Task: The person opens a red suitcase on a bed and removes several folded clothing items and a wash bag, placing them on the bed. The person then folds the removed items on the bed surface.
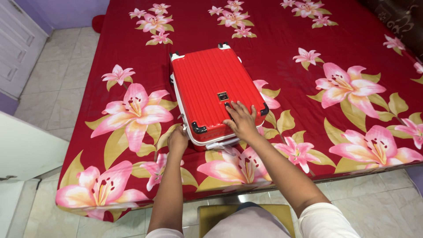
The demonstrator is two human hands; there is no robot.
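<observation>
A red ribbed hard-shell suitcase [211, 83] with black corner guards lies flat on a bed covered by a dark red sheet [335, 39] printed with pink lilies. My right hand [241, 120] rests flat on the lid near its front edge, fingers spread. My left hand [177, 140] is curled at the suitcase's near left corner, by the white zipper seam; what the fingers pinch is hidden.
Grey floor tiles [61, 75] lie left of the bed. A white door [17, 44] stands at the far left and a white panel [26, 150] juts in at lower left. A yellowish stool [211, 216] shows beneath me.
</observation>
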